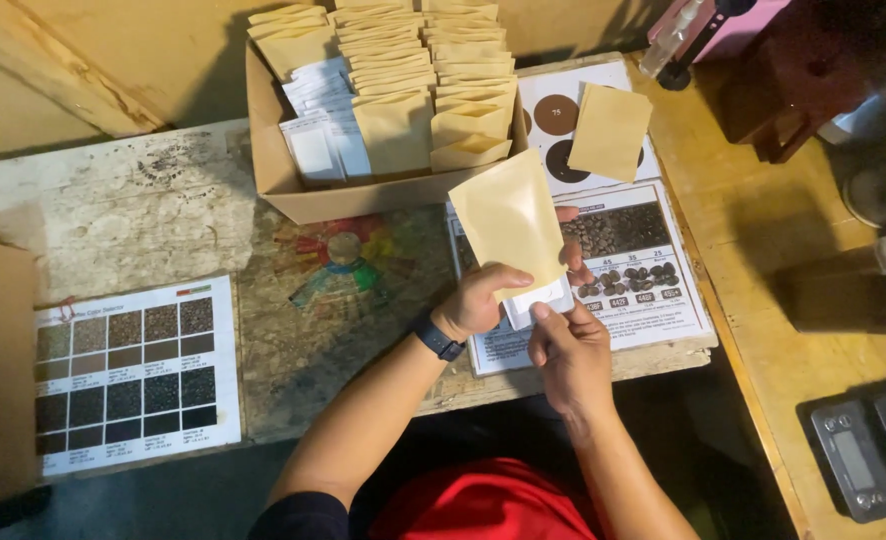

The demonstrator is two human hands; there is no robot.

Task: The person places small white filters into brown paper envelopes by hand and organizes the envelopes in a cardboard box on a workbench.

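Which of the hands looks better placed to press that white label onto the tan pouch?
Probably the right hand: its fingertips already pinch the white label at the tan pouch bottom edge, while the left hand grips the pouch, steadying it.

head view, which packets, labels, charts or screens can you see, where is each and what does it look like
Tan pouch: flat, held in left hand above the bench.
White label: small rectangle at the pouch's bottom, right hand touching it.
Cardboard box: top centre, rows of tan pouches and white label sheets.
Loose pouch: tan, right of the box.
Bean chart: laminated, under the hands.
Colour chart: left, grid of dark squares.
Scale: bottom right, grey, small screen.
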